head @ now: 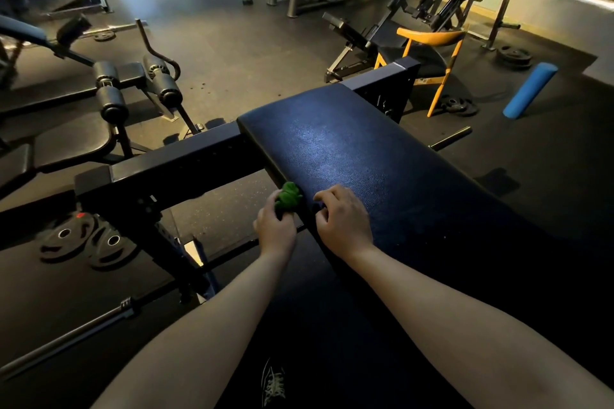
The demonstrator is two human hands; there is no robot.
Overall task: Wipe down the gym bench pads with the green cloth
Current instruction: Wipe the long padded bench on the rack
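Lowest in view, a laced shoe [274,385] on the dark floor between two bare forearms, with a barbell [66,335] lying off to the left. Further up, left hand [275,229] clenched round the green cloth [288,196], cloth bunched into a small wad and set against the left side edge of the bench pad [365,149], on the nearer stretch of that edge. Just beside it, right hand [342,219] knuckles-up on the pad top, fingers curled at the same edge (hooked round it or only resting, can't tell), likely bracing. Judged step: wiping the pad's side edge; top face glossy, no telling wiped from unwiped. To do it well: run the wad along the edge toward the far end in one firm stroke, shake the cloth out flatter for the broad top, overlap passes, then lift the bracing hand and cover the patch under it too. Left of the pad, black steel frame beam [172,169], weight plates [83,242] on the floor below. Beyond, roller-pad machine [139,86], yellow chair [435,53] just past the pad's far end, blue foam roller [530,90] on the floor to the right, more racks at the back.
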